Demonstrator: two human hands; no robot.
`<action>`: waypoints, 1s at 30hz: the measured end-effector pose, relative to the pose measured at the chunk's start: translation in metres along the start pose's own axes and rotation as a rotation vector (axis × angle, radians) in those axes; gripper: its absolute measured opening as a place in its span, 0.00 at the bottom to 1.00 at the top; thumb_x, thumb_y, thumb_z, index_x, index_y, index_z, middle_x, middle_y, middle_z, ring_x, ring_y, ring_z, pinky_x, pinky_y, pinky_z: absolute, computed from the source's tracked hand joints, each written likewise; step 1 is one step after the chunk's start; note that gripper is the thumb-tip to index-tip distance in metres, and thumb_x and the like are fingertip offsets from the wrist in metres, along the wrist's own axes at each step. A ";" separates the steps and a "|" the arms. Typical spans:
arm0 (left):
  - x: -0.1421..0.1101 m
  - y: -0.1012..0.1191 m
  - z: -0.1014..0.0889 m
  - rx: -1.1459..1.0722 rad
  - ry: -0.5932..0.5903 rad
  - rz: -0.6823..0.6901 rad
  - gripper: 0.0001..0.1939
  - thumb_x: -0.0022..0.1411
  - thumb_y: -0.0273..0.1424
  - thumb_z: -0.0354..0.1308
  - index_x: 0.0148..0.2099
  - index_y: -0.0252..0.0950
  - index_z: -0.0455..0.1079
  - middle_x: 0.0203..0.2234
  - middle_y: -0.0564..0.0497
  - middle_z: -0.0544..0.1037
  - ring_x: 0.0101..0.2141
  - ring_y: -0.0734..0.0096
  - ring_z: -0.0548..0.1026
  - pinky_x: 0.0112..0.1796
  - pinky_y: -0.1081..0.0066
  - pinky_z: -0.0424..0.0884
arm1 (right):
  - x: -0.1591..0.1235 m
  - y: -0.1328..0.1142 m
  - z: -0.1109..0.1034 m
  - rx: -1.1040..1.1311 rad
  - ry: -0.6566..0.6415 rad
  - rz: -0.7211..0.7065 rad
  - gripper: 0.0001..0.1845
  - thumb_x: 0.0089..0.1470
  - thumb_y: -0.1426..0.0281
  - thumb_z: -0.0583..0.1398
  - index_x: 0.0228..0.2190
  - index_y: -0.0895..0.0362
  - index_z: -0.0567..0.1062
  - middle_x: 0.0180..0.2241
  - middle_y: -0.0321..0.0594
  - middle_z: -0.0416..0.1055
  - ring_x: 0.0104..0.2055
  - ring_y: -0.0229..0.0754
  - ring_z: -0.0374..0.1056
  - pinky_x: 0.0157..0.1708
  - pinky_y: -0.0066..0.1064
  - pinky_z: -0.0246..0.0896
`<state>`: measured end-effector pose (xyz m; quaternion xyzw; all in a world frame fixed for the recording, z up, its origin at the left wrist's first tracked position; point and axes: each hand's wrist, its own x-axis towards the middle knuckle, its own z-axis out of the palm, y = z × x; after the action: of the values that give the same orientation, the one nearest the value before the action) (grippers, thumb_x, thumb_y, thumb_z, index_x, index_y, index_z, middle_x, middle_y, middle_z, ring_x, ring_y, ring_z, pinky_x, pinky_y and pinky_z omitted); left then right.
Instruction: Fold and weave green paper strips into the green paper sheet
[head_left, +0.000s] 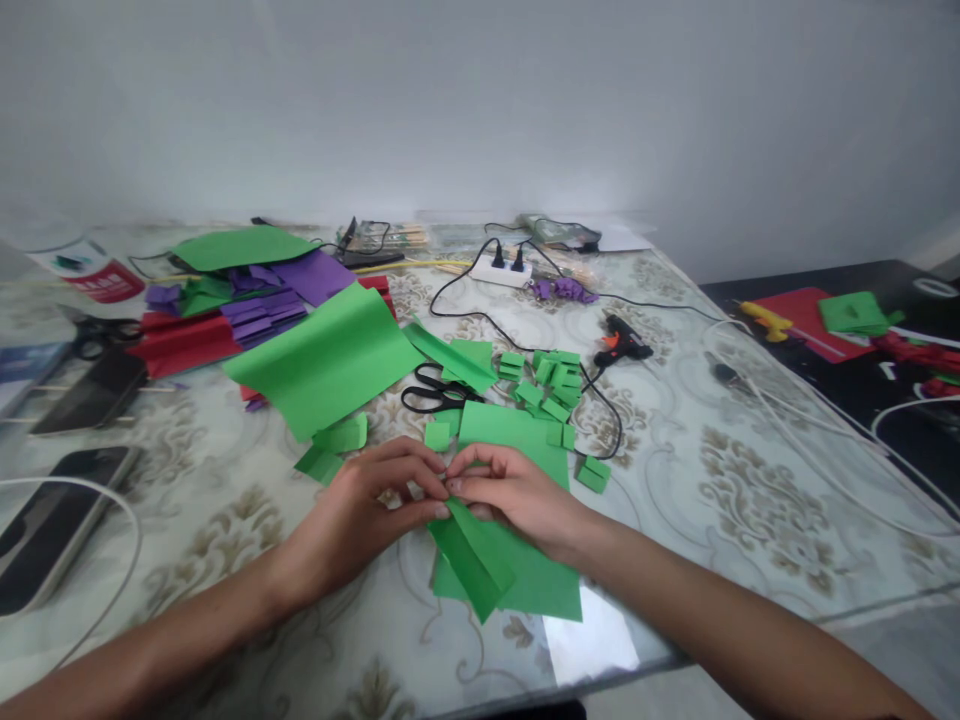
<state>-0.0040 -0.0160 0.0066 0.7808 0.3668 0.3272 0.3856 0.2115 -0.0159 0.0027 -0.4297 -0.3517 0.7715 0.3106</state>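
Between my two hands is a folded strip of green paper (480,560), its loose end slanting down toward the table's front edge. My left hand (390,485) pinches the strip's upper end from the left. Fingertips nearly touching it, my right hand (517,490) pinches the same end from the right. Beneath them lies a flat green sheet (551,585). Just beyond sit black-handled scissors (435,395), partly covered by green paper. Several small folded green pieces (555,380) are heaped to the right of the scissors.
A large curled green sheet (330,360) lies left of the scissors, near purple strips (262,318) and red paper (187,343). A glue gun (622,342) and a power strip (499,270) with black cables stand behind. Two phones (60,510) rest at left. A black surface (832,400) adjoins at right.
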 end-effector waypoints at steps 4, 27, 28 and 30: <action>0.000 0.001 0.000 -0.010 -0.009 -0.015 0.03 0.67 0.29 0.68 0.38 0.42 0.81 0.43 0.50 0.82 0.46 0.65 0.82 0.45 0.70 0.75 | 0.000 -0.001 0.000 0.003 -0.004 0.004 0.21 0.39 0.61 0.77 0.31 0.57 0.77 0.25 0.30 0.70 0.26 0.32 0.57 0.29 0.28 0.46; 0.000 0.004 0.001 -0.009 -0.035 -0.088 0.05 0.68 0.27 0.65 0.38 0.41 0.77 0.42 0.51 0.80 0.45 0.67 0.79 0.41 0.72 0.74 | 0.000 0.000 -0.001 -0.085 -0.015 -0.051 0.13 0.44 0.65 0.71 0.32 0.56 0.77 0.20 0.28 0.63 0.24 0.33 0.53 0.25 0.29 0.40; 0.000 0.004 0.001 -0.005 -0.035 -0.091 0.05 0.68 0.26 0.65 0.37 0.41 0.77 0.42 0.52 0.80 0.45 0.67 0.79 0.42 0.72 0.74 | 0.000 0.000 -0.001 -0.095 -0.015 -0.058 0.12 0.44 0.65 0.70 0.32 0.56 0.77 0.20 0.28 0.63 0.24 0.33 0.53 0.25 0.29 0.40; 0.001 0.004 0.001 -0.002 -0.039 -0.099 0.05 0.68 0.26 0.65 0.37 0.41 0.77 0.42 0.52 0.80 0.45 0.67 0.79 0.44 0.71 0.74 | 0.000 0.000 -0.001 -0.107 -0.013 -0.066 0.12 0.45 0.65 0.70 0.32 0.56 0.77 0.20 0.28 0.63 0.24 0.34 0.53 0.25 0.29 0.41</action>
<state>-0.0017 -0.0176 0.0102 0.7676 0.3971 0.2927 0.4092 0.2127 -0.0156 0.0018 -0.4288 -0.4083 0.7438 0.3101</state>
